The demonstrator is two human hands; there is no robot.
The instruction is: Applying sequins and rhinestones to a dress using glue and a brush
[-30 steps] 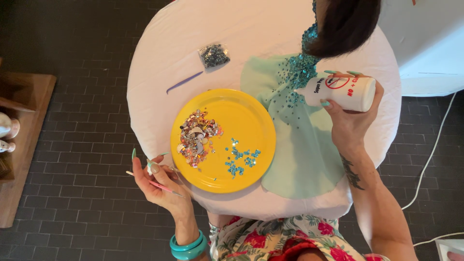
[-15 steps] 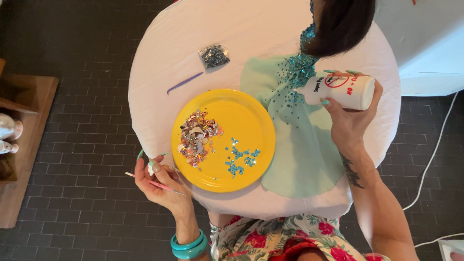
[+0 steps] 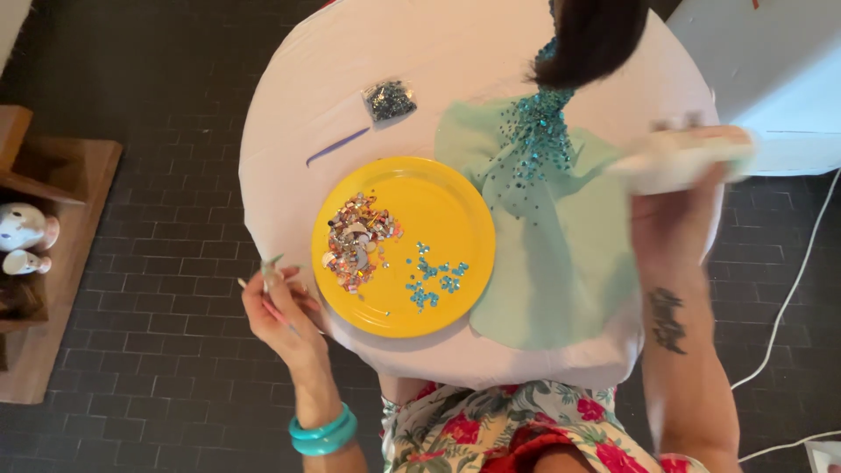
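Two hands: right hand (image 3: 679,206) grips blurred bottle (image 3: 683,158) (label unreadable); left hand (image 3: 285,307) pinches stick (image 3: 263,302).

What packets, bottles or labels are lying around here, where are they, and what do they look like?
Small clear bag: on the white table above the yellow plate, squarish, full of dark teal beads.
White bottle: in the right hand, at the table's right edge, lying sideways, blurred; its label cannot be made out.
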